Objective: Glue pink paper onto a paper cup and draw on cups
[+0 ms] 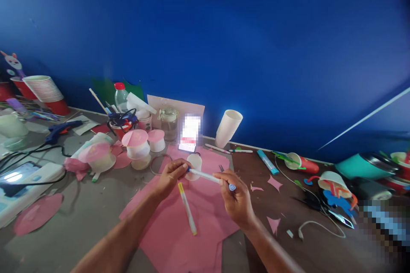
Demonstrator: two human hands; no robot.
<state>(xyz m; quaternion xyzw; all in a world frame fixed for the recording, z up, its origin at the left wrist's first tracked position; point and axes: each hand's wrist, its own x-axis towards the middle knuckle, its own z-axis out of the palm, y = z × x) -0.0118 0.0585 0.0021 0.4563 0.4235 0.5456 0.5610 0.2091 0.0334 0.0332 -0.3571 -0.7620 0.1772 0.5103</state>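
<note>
Between my two hands is a white marker (206, 175) with blue ends, held almost level. My left hand (174, 172) pinches its blue left end. The fingers of my right hand (233, 196) are closed round the other end, where a blue tip with a round mark sticks out. Just behind the marker stands a white paper cup (194, 162), partly covered by it. A marker with yellow ends (187, 209) lies below my hands on pink paper sheets (179, 243).
A lit phone (189, 132) leans at the back, beside a glass jar (168, 121) and stacked white cups (228, 128). Pink-topped cups (136, 143) and a glue gun (64, 130) are left. Scissors (341, 217), a cable (320, 224) and a teal bottle (365, 168) lie right.
</note>
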